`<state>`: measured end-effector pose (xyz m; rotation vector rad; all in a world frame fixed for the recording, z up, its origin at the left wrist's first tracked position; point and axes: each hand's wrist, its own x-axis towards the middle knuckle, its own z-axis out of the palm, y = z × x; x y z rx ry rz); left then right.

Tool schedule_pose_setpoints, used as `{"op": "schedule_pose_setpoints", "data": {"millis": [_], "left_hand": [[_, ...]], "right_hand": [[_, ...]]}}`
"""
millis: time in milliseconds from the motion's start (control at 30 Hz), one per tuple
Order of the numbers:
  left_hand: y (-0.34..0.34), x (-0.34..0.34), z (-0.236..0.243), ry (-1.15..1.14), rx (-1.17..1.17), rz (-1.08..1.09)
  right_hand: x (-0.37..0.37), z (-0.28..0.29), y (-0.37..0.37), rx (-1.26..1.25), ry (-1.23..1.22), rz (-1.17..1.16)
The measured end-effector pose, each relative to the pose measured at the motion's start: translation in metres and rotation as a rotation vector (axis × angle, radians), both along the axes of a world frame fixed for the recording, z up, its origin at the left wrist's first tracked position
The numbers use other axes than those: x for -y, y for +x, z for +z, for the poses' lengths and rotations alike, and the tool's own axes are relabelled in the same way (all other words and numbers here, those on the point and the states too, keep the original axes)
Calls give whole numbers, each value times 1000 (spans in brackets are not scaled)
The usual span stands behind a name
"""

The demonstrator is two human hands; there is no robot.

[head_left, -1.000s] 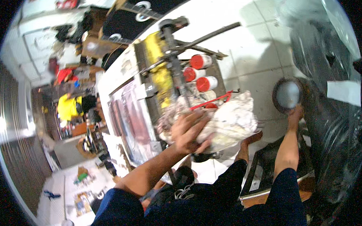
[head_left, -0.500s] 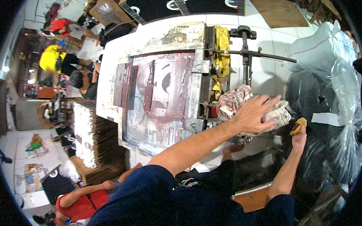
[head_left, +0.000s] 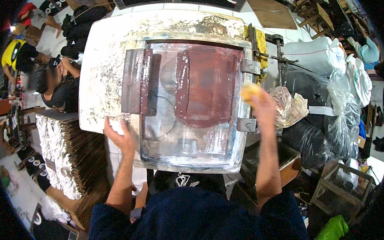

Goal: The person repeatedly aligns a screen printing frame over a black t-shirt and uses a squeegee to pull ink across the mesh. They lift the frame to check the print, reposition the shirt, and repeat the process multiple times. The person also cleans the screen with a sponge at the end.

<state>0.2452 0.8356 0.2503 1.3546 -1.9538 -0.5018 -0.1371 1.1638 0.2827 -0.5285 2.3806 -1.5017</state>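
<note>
In front of me lies a screen printing frame [head_left: 194, 166], its mesh coated with dark red ink [head_left: 212, 85]. It rests on a white, ink-spotted board [head_left: 102, 68]. A squeegee [head_left: 132, 82] with red ink along its edge lies across the frame's left side. My left hand [head_left: 121, 138] is at the board's near left edge, fingers apart; whether they press on it I cannot tell. My right hand [head_left: 264, 106], smeared by motion, holds a yellow sponge [head_left: 251, 93] over the frame's right edge, between the two metal clamps [head_left: 250, 67].
A crumpled stained rag [head_left: 292, 107] sits right of my right hand, by black bundles in clear plastic [head_left: 312, 136]. Metal rods [head_left: 279, 56] and yellow cloth stand behind the clamps. Stacked boards with white cloth [head_left: 60, 155] rise at the left. Other people [head_left: 64, 85] work at far left.
My left hand has moved from the rag to the board's left edge. My right hand has carried the sponge left to the frame. The mesh window now shows red where a pale design showed before.
</note>
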Motion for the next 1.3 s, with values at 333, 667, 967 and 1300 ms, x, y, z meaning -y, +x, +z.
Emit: {"op": "schedule_pose_setpoints", "data": {"millis": [333, 667, 967, 1300], "left_hand": [[0, 160, -81, -50, 456, 358], [-14, 158, -78, -77, 676, 360], [-10, 158, -82, -67, 682, 331], [-12, 163, -85, -116, 707, 350]], "right_hand": [[226, -62, -21, -639, 396, 37], [182, -33, 28, -465, 366, 434], [229, -59, 4, -712, 246, 274], [229, -56, -45, -708, 320, 281]]}}
